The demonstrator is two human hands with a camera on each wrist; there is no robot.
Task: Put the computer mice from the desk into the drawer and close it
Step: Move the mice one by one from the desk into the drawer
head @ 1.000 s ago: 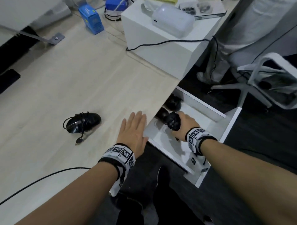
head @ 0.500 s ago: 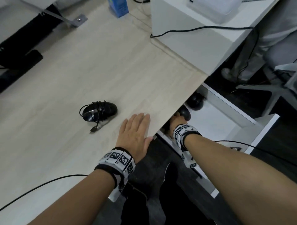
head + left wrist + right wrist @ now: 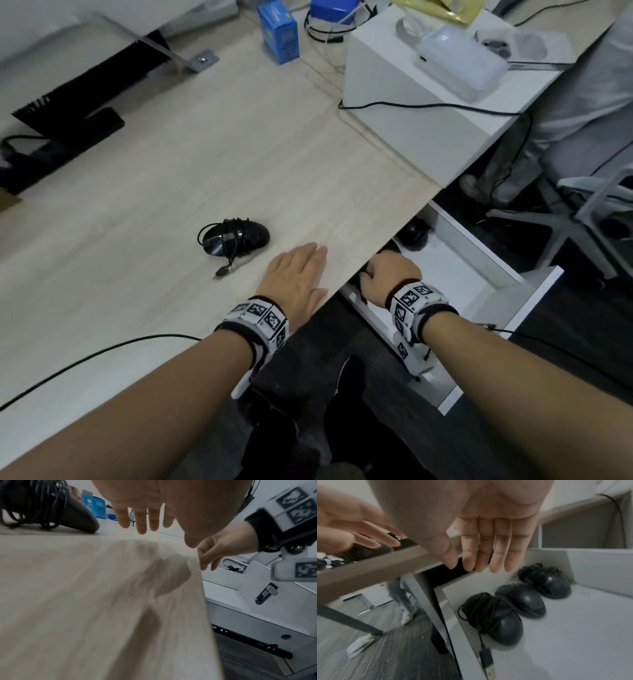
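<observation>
Three mice [image 3: 518,601] are already lying in the open drawer [image 3: 479,284], at the lower right of the head view; one wrapped mouse [image 3: 234,236] is waiting on the desk [image 3: 137,205], centre frame; my left hand [image 3: 296,274] is resting flat, fingers straight; my right hand [image 3: 488,534] is hanging empty over the drawer, fingers straight; closing is left.

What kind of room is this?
Probably an office. There is a long wooden desk with a computer mouse on it, an open white drawer under it, and a swivel chair nearby.
</observation>
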